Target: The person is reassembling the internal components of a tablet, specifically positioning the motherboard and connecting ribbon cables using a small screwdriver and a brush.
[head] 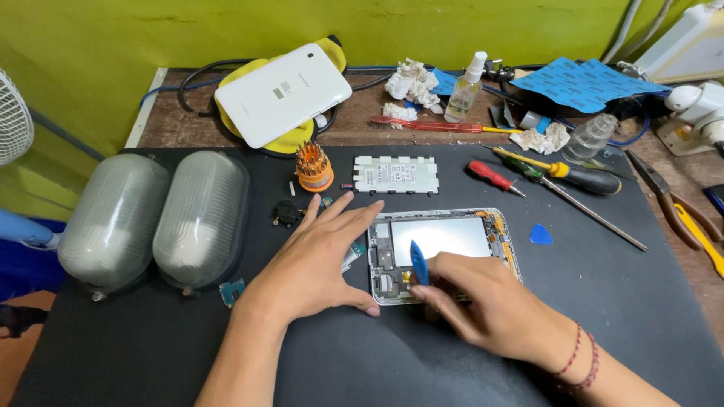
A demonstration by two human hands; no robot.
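Observation:
An opened tablet body (452, 235) lies face down on the black mat (151, 347), its metal plate and circuit boards exposed. My left hand (317, 260) rests flat on the mat with fingers spread, its thumb against the tablet's near left corner. My right hand (483, 301) pinches a blue plastic pry tool (418, 262) upright over the tablet's lower left inside. A flat white battery (397, 174) lies just beyond the tablet.
A white back cover (283, 92) leans at the rear on a yellow case. An orange bit holder (313, 167), two dome lamp covers (158, 218), screwdrivers (573, 177), a blue pick (540, 235), pliers (679, 207), a spray bottle (465, 87) and small parts (286, 214) surround the work.

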